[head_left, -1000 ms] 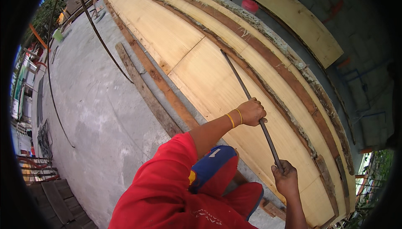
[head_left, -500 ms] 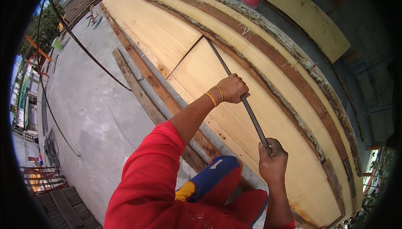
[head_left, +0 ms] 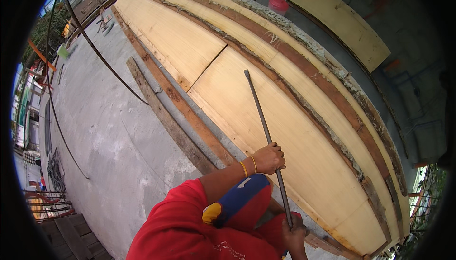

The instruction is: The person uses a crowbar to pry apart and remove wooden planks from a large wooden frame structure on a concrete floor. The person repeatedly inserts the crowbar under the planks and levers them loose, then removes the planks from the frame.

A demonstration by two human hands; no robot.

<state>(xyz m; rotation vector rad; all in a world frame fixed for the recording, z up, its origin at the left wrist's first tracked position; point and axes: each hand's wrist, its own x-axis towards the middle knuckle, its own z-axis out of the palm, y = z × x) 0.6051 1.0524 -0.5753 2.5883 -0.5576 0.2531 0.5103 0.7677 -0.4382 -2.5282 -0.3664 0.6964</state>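
Observation:
Both of my hands hold a long dark metal pry bar (head_left: 262, 110). My left hand (head_left: 270, 158), with two yellow bands at the wrist, is wrapped round the bar's middle. Lower down, near the bar's rear end, my right hand (head_left: 294, 230) grips it close to my knee. The bar's flattened tip hangs over or rests on a pale wooden panel (head_left: 304, 132); I cannot tell which. Beyond the tip, a narrow dark gap (head_left: 207, 68) separates this panel from another pale panel (head_left: 175, 34).
Rough timber strips (head_left: 285, 77) run along the panels' far side. Two loose planks (head_left: 166, 113) lie on the concrete floor (head_left: 104, 117) at left. Bent steel rods (head_left: 92, 53) rise there. A pink bucket (head_left: 278, 6) and another panel (head_left: 342, 20) lie beyond.
The pry bar has been drawn back toward me, its tip leaving the gap between the panels. Both hands moved nearer my body, still gripping it.

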